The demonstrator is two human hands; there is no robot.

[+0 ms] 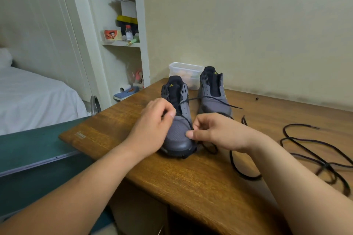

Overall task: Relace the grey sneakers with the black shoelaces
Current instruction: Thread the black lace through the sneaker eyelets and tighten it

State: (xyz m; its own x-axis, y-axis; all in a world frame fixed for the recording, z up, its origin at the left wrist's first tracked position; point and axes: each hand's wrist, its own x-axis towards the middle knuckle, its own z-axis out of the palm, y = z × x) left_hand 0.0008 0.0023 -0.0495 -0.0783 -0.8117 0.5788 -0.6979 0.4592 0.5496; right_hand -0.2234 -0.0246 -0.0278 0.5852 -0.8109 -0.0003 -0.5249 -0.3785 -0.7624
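Note:
Two grey sneakers stand on the wooden desk [191,181], toes towards me. The near sneaker [178,135] has a black shoelace [214,99] running from its lower eyelets out to the right. My left hand [152,126] rests curled on the shoe's left side and pinches at the lace by the lowest eyelets. My right hand [215,131] pinches the same lace just above the toe cap. The far sneaker [213,91] stands behind, unlaced. A second black shoelace [313,150] lies loose and tangled on the desk at the right.
A clear plastic tub [186,72] stands behind the sneakers against the wall. The desk's left edge drops to a green surface [28,150]. A white shelf unit [124,30] with small items and a bed [32,97] lie to the left.

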